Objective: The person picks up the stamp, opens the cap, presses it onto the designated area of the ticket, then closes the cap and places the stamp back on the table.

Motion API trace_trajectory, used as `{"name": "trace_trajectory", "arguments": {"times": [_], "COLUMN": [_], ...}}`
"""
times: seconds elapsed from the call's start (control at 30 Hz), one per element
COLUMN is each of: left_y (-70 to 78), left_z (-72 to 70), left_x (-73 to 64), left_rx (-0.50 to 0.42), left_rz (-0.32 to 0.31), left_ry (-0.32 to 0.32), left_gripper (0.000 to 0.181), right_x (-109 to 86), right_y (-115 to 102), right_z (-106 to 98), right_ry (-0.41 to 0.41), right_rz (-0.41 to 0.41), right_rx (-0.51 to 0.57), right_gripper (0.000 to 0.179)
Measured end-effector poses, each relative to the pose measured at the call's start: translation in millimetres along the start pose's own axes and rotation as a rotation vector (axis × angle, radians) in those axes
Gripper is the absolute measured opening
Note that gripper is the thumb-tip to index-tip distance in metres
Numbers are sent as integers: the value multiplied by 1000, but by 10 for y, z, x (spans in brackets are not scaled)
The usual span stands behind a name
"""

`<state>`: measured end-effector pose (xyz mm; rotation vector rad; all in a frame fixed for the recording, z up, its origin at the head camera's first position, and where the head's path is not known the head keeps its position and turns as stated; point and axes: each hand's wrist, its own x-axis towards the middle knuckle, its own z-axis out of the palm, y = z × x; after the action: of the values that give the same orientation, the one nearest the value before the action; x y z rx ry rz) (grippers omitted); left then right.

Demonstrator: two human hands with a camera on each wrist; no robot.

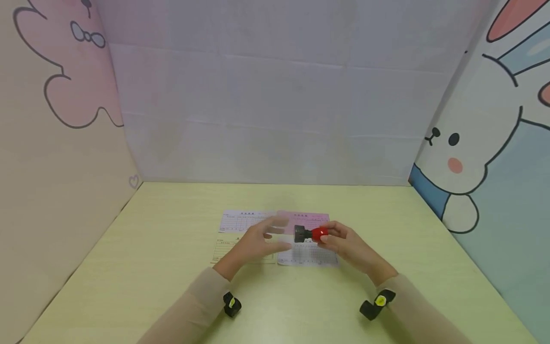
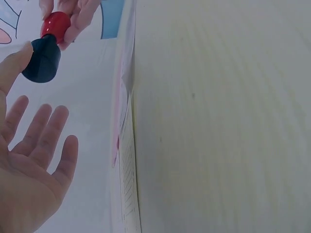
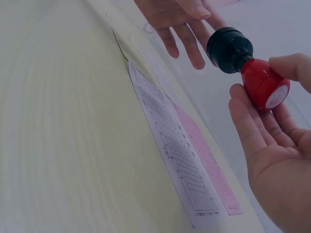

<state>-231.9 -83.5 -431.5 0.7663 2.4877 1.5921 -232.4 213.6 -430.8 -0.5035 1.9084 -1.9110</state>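
My right hand [image 1: 350, 246] pinches the red handle of a hand stamp [image 1: 319, 233] between thumb and fingers, holding it sideways over the forms. The stamp's round black end points toward my left hand [image 1: 259, 241], whose spread fingers and thumb stand around that end. In the left wrist view the left palm faces the stamp [image 2: 43, 60], and the thumb overlaps the edge of the black part. A pale round label shows on the handle's tip in the right wrist view, where the stamp [image 3: 260, 80] rests against the right fingers [image 3: 245, 119].
Printed forms lie below the hands on the pale wooden table [image 1: 275, 301]: a white one [image 1: 236, 222], a yellow one [image 1: 223, 248], a pink one [image 1: 309, 217] and another white one [image 1: 309, 258]. A white back wall and side walls with cartoon drawings enclose the table.
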Motion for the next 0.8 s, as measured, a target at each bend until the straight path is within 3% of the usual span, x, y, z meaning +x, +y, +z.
{"name": "trace_trajectory", "arguments": {"times": [0.27,0.43,0.8], "left_y": [110,108,107], "left_z": [59,78,87], "left_x": [-4,13,22], "left_rx": [11,9,-19], "left_rz": [-25,23,60], "left_ry": [22,46,84], "left_gripper": [65,62,57], "right_x": [73,88,115], "right_y": [34,16,11], "right_z": [88,129,180], "right_ry": [-48,-48,-43], "right_rz": [-38,-31,-29], "right_rx": [144,197,219], "right_gripper": [39,30,30]}}
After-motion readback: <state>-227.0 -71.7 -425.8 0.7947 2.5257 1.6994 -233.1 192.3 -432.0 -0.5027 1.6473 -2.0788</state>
